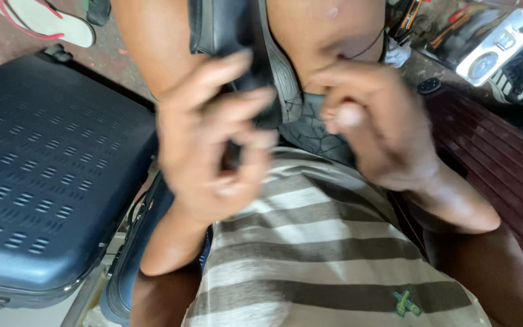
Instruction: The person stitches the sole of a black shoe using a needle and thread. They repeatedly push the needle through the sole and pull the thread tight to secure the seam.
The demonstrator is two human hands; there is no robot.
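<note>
Head cam view, looking straight down at the lap, and it's pretty blurry, so take this with some salt. The left hand [213, 133] sits centre-left of the frame with its fingers curled around a black sandal [273, 66], gripping the dark sole edge and strap. The right hand [376, 127] is just right of centre, fingers pinched narrow on something small at the sandal's edge. I can't tell what, maybe a thread, since a thin dark line runs toward the upper right. The sandal is held up between both hands in the upper middle, resting against the bare knees above the striped shirt [322, 254].

My read: a stitching or repair step on the sandal's edge is underway. The next move needs a firm left-hand hold while the right does the fine work.

Around it: a blue hard-shell suitcase [49, 169] on the left, a dark red suitcase [503, 163] on the right, and a white flip-flop [49, 24] on the floor in the upper left.
</note>
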